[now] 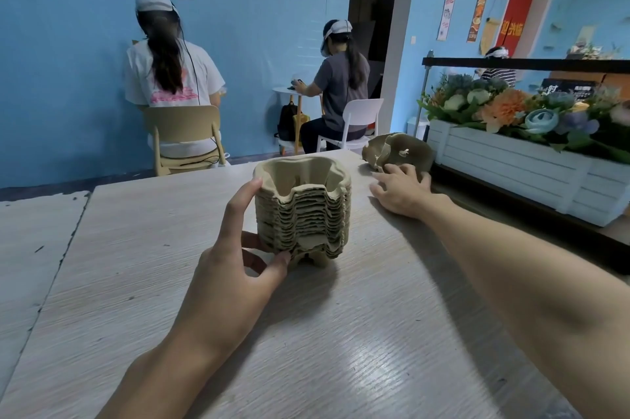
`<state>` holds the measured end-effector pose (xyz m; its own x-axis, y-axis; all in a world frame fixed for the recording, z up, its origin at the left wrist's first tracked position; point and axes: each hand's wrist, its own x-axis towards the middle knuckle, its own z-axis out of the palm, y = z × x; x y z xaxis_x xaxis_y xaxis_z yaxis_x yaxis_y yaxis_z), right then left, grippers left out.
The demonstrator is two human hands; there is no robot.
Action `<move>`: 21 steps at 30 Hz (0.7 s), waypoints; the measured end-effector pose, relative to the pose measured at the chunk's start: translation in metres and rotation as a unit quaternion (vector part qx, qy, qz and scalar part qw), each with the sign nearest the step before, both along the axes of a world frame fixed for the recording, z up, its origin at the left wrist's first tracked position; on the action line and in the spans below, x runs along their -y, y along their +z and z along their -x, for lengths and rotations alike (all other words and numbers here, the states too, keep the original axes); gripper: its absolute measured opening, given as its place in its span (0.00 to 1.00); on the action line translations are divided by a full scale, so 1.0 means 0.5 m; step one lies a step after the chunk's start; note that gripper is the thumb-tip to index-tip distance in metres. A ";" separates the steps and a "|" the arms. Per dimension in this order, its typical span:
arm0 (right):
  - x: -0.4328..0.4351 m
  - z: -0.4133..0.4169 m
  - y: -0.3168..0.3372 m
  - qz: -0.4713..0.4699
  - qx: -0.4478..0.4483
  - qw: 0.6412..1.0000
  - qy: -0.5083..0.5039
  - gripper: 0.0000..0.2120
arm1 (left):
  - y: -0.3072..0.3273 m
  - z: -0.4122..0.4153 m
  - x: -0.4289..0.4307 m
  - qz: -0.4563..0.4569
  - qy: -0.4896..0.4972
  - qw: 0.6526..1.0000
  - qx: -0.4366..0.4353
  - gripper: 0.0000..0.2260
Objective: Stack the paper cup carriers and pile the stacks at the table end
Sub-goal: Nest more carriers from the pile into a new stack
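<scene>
A tall stack of brown pulp cup carriers (303,210) stands upright in the middle of the pale wooden table (341,333). My left hand (238,258) grips the stack's left side, thumb low at its base and fingers up along its side. Loose carriers (399,149) lie tilted near the table's far right corner. My right hand (402,190) reaches out to them, fingers spread and relaxed, fingertips at their near edge; whether it touches them I cannot tell.
A white planter box (511,166) with artificial flowers runs along the right beside the table. Beyond the far table edge two people (170,77) sit on chairs with their backs turned. A second table surface (34,248) adjoins on the left.
</scene>
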<state>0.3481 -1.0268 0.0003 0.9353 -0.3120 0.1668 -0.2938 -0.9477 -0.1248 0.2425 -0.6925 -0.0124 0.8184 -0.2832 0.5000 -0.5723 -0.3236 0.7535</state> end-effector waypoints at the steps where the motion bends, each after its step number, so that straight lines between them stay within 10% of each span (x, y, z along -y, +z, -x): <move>1: -0.001 -0.002 -0.001 0.003 0.003 1.000 0.000 0.22 | 0.000 0.000 0.000 0.002 0.000 1.000 -0.001 0.41; 21: -0.024 0.156 0.019 -0.027 0.292 0.950 0.111 0.03 | 0.006 0.003 0.001 0.001 -0.002 1.000 -0.004 0.42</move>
